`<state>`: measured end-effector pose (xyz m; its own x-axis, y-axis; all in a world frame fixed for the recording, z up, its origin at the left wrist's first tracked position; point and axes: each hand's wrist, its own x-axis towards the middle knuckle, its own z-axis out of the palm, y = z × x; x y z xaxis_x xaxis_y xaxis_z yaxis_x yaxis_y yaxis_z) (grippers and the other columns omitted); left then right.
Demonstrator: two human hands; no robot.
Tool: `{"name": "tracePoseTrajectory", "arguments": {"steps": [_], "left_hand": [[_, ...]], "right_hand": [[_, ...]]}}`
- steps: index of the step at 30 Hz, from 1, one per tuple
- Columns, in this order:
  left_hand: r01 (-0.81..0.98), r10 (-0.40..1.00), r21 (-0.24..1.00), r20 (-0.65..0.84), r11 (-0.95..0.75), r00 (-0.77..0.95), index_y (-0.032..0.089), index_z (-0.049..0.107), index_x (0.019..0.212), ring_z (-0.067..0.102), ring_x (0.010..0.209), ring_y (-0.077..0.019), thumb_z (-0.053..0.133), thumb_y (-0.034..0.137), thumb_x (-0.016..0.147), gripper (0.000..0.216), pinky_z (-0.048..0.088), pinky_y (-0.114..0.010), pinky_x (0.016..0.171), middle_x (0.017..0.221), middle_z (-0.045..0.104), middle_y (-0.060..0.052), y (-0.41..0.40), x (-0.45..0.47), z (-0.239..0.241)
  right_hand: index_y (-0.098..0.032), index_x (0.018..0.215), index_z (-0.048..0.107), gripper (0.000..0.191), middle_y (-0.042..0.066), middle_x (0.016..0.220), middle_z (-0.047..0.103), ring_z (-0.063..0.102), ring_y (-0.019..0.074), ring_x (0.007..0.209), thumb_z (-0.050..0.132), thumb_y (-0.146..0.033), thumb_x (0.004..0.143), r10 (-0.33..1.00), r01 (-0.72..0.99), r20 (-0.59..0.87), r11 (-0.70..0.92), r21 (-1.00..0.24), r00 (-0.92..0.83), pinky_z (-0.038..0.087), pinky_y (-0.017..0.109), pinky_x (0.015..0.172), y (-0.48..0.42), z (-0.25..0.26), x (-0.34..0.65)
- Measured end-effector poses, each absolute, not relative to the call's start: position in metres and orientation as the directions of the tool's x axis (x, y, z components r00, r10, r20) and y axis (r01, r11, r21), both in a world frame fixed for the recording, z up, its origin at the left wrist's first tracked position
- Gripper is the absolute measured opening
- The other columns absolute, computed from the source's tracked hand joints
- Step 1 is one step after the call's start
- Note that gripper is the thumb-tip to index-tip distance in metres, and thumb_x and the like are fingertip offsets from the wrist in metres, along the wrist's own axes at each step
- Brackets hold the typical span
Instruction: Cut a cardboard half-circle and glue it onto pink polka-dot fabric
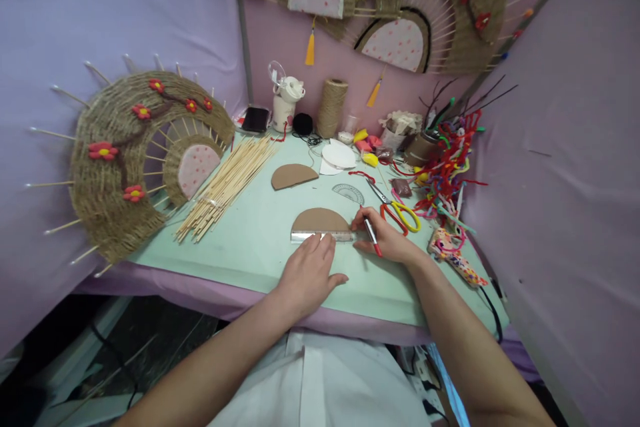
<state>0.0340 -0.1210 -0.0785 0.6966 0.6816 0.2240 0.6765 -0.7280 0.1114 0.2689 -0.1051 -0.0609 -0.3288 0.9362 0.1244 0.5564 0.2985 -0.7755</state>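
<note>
A brown cardboard half-circle (320,219) lies on the pale green table (250,247). A clear ruler (323,236) runs along its straight edge. My left hand (310,273) rests flat, fingers stretched out, pressing on the ruler. My right hand (385,237) is closed on a red pen (372,237), whose tip sits at the ruler's right end.
A second cardboard half-circle (293,175), a protractor (349,193) and yellow-handled scissors (397,209) lie behind. Wooden sticks (227,185) are piled at left beside a woven jute fan (135,153). Pipe cleaners (450,160), a twine spool (332,107) and white paper discs (339,155) crowd the back right.
</note>
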Motion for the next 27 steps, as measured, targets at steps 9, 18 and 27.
{"name": "tracePoseTrajectory", "arguments": {"steps": [9,18,27], "left_hand": [[0.672,0.680,0.117,0.199,-0.731,0.705,0.007,0.047,0.137,0.045,0.130,-0.0289,0.051,0.051,0.092,0.064,0.035,-0.040,0.109,0.141,0.051,-0.016,-0.1207,0.0341,-0.0734],[0.671,0.684,0.134,0.173,-0.729,0.708,0.006,0.045,0.139,0.043,0.131,-0.0295,0.050,0.051,0.092,0.065,0.035,-0.040,0.109,0.142,0.050,-0.016,-0.1205,0.0352,-0.0720],[0.675,0.692,0.151,0.163,-0.722,0.703,0.007,0.044,0.140,0.042,0.132,-0.0297,0.050,0.052,0.092,0.066,0.035,-0.041,0.110,0.142,0.049,-0.016,-0.1211,0.0359,-0.0719]], "right_hand": [[-0.026,0.101,0.043,0.040,0.002,0.099,0.059,0.057,0.0196,0.087,0.068,-0.017,0.072,0.941,0.535,0.140,0.293,-0.793,-0.308,0.049,0.035,0.079,-0.1045,-0.0638,0.2716],[-0.025,0.102,0.044,0.039,0.002,0.099,0.057,0.057,0.0190,0.090,0.068,-0.016,0.072,0.940,0.536,0.139,0.294,-0.791,-0.310,0.048,0.034,0.080,-0.1058,-0.0612,0.2716],[-0.026,0.103,0.043,0.040,0.003,0.101,0.058,0.056,0.0201,0.091,0.066,-0.016,0.071,0.936,0.528,0.150,0.307,-0.792,-0.318,0.047,0.036,0.083,-0.1047,-0.0641,0.2727]]}}
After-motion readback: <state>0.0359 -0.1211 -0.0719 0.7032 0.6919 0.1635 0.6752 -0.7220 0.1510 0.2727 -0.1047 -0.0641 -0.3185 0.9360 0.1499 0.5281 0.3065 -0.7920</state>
